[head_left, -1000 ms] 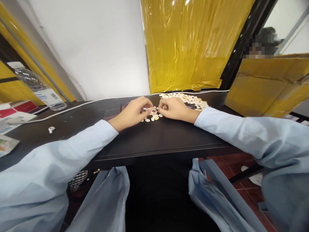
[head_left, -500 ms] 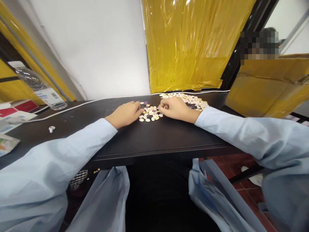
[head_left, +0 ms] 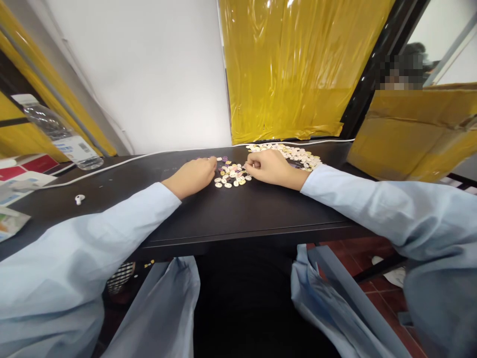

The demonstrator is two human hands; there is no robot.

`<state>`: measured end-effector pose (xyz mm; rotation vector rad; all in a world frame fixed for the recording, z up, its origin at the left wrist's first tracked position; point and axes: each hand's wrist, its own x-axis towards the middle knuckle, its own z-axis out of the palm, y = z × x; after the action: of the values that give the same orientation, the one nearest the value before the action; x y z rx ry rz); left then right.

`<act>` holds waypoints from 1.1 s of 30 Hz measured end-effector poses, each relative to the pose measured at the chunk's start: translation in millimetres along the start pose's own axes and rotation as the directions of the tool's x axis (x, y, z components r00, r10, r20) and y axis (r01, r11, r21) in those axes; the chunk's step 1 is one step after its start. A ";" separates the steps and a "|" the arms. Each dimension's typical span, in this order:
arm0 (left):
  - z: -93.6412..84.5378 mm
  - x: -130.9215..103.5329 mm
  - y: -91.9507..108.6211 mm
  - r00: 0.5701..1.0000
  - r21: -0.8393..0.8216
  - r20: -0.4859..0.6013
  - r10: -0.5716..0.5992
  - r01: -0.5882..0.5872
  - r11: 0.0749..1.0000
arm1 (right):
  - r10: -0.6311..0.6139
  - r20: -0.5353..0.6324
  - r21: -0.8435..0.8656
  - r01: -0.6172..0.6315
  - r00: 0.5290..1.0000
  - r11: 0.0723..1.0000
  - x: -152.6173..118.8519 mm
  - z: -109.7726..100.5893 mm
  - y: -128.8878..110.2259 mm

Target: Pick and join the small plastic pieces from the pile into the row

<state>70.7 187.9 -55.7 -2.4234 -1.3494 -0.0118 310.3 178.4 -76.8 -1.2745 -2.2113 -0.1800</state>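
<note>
Small flat oval pieces (head_left: 233, 175), button-like with dark marks, lie in a loose patch on the black table (head_left: 223, 214). Most are white or cream, a few yellow, pink or purple. At the patch's left edge is my left hand (head_left: 196, 175), fingers curled and drawn together, thumb mostly hidden. My right hand (head_left: 272, 166) rests at the right edge, thumb and fingertips pinched together over the pieces. What either hand holds is too small or hidden to make out. Behind my right hand spreads a bigger heap of similar pieces (head_left: 303, 158), partly covered by it.
A white cable (head_left: 149, 153) runs along the table's back. On the left are a water bottle (head_left: 70, 139), an earbud (head_left: 79, 199) and packets (head_left: 28, 184). A taped cardboard box (head_left: 413, 134) stands at the right, with a person's head (head_left: 413, 52) behind it.
My left thumb has drawn in under the fingers, and that hand has shifted slightly. My right hand stays in place over the patch.
</note>
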 end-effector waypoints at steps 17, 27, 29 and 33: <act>-11.5 -4.7 11.7 0.868 -0.468 -0.455 0.198 -0.422 0.776 | -0.213 -0.023 0.145 0.214 0.977 0.966 -4.1 1.6 1.6; -10.8 -8.5 22.1 0.855 -0.546 -0.482 0.194 -0.466 0.697 | -0.411 -0.099 0.083 0.419 0.906 0.904 -5.7 1.0 2.3; -12.1 -9.2 22.6 0.855 -0.524 -0.480 0.198 -0.460 0.717 | -0.414 -0.087 0.068 0.420 0.906 0.905 -6.4 -0.2 0.6; -12.4 -9.1 21.2 0.864 -0.501 -0.467 0.186 -0.433 0.750 | -0.371 -0.029 0.062 0.372 0.928 0.926 -7.5 -4.5 -2.8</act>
<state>85.3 166.4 -52.4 -2.9047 -0.8009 -0.9189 312.6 169.5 -76.7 -0.8030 -2.4053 -0.2581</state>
